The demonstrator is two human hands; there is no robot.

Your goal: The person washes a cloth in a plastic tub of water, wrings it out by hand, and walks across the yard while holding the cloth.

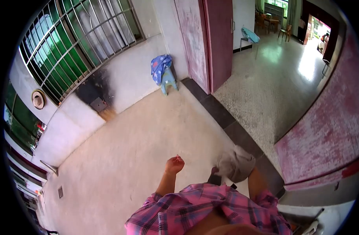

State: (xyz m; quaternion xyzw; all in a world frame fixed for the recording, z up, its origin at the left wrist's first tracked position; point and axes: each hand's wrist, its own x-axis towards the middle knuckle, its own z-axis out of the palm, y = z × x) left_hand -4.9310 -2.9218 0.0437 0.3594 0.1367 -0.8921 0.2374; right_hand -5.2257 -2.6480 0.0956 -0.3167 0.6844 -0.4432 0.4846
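My left hand hangs out in front of me over the floor, its fingers curled in and nothing visible in them. On the other side my right hand holds a grey-brown cloth, crumpled and partly blurred. The cloth covers most of the fingers of that hand. Below it, part of a dark shoe or foot shows beside the pink plaid shirt I wear.
A dark stone threshold crosses in front of an open reddish door. A light-blue stool with blue patterned cloth stands by the wall. Barred windows and a straw hat are at left. Inside are chairs.
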